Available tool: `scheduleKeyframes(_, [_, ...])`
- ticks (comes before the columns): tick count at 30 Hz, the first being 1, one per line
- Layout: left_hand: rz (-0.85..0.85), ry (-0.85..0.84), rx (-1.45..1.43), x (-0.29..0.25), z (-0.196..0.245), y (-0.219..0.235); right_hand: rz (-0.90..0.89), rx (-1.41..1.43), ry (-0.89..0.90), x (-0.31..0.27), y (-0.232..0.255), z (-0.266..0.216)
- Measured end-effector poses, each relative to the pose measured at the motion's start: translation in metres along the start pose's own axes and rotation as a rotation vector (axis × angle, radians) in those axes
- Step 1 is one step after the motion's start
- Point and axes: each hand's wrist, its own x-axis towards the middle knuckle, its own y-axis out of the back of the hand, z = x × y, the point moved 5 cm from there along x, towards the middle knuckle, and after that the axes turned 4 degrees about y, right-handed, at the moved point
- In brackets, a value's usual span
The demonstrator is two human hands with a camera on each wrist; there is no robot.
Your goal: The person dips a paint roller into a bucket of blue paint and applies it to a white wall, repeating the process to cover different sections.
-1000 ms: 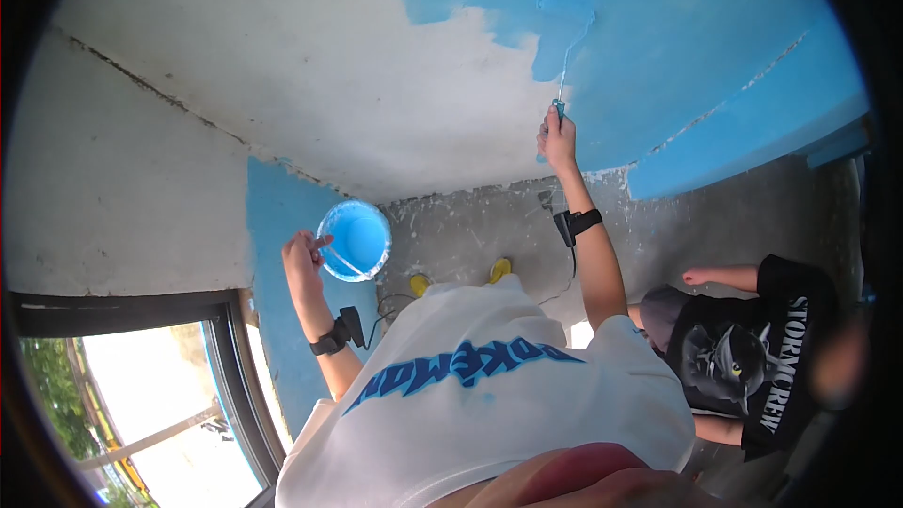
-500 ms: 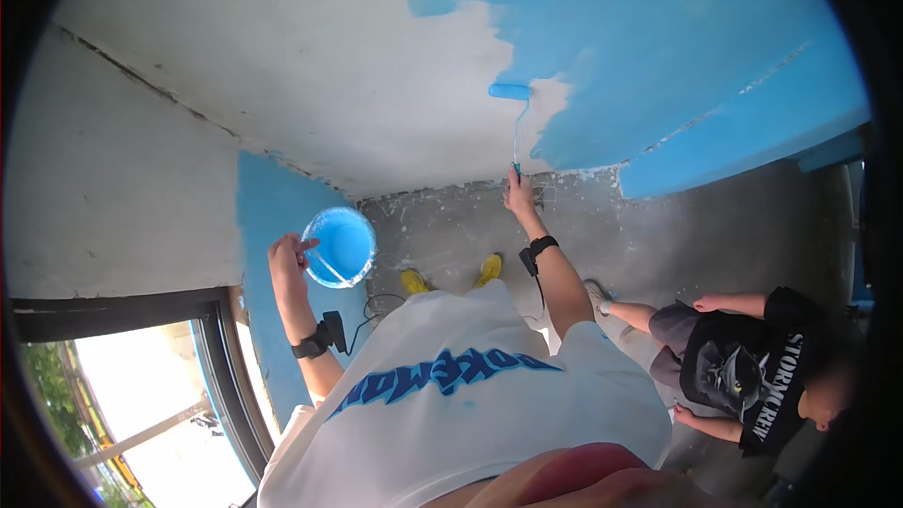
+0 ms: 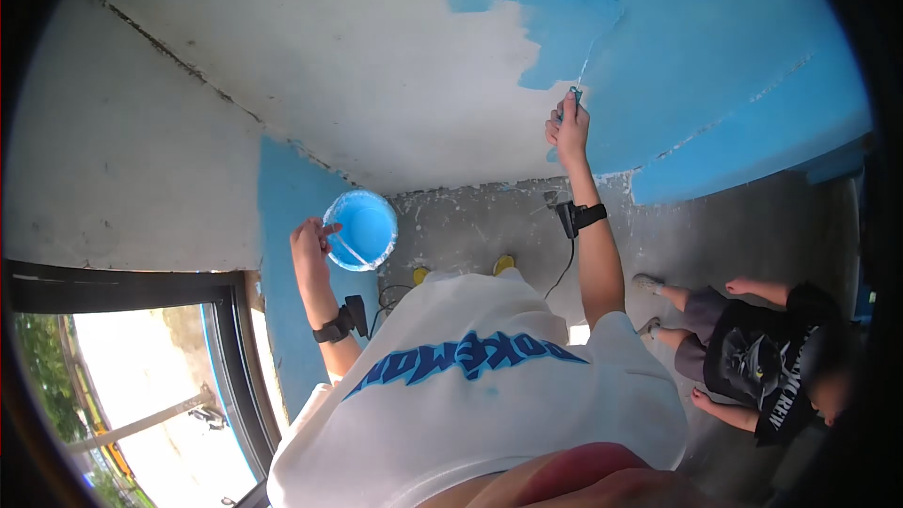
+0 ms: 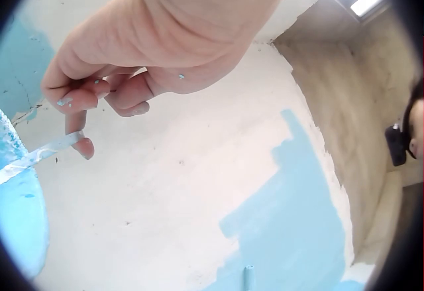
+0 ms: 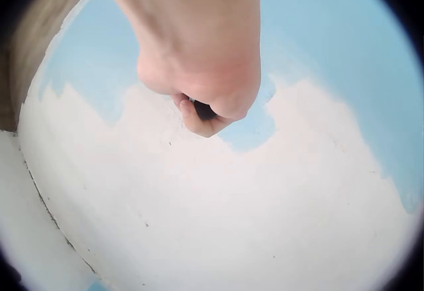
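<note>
My right hand point(image 3: 570, 130) grips the handle of a paint roller point(image 3: 596, 2), whose blue head lies against the blue-painted part of the wall point(image 3: 687, 47). In the right wrist view the fingers of that hand point(image 5: 202, 99) are curled round the dark handle, and the roller head is hidden. My left hand point(image 3: 311, 246) holds the white strap handle of a paint bucket point(image 3: 365, 230) with blue inside. The left wrist view shows the strap point(image 4: 41, 155) hooked on a finger of the left hand point(image 4: 139, 59), with the bucket hanging at the left edge.
A person in a black shirt point(image 3: 762, 357) stands at the right. At the lower left is a window with a dark frame point(image 3: 230, 339). The grey floor point(image 3: 461, 226) has paint spatters. Unpainted white wall point(image 3: 339, 66) spans the upper left.
The roller dipped to the white gap near the wall's lower edge, then moved up and right over blue paint. That gap now looks smaller. The left hand keeps the bucket.
</note>
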Motion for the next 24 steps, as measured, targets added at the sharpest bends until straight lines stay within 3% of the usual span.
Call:
scheduleKeyframes(5, [-0.052, -0.038, -0.033, 0.002, -0.004, 0.007, -0.002, 0.042, 0.015, -0.010, -0.027, 0.000])
scheduleKeyframes(9, [-0.064, -0.021, -0.040, 0.003, -0.016, 0.018, -0.007, -0.051, 0.039, -0.033, -0.005, 0.074])
scheduleKeyframes(12, [-0.069, 0.002, -0.036, 0.002, -0.022, 0.025, 0.033, -0.303, 0.046, -0.053, 0.023, 0.132])
scheduleKeyframes(14, [-0.071, -0.011, -0.035, -0.005, -0.022, 0.027, 0.035, -0.575, 0.064, -0.066, 0.041, 0.155])
scheduleKeyframes(16, [-0.079, -0.032, -0.033, -0.009, -0.023, 0.029, 0.051, -0.593, 0.072, -0.080, 0.049, 0.165])
scheduleKeyframes(20, [-0.052, -0.007, -0.004, -0.001, -0.029, 0.037, 0.102, -0.515, 0.123, -0.079, 0.034, 0.138])
scheduleKeyframes(24, [-0.087, -0.102, -0.040, -0.007, -0.020, 0.036, 0.040, -0.402, 0.252, -0.047, -0.001, 0.057])
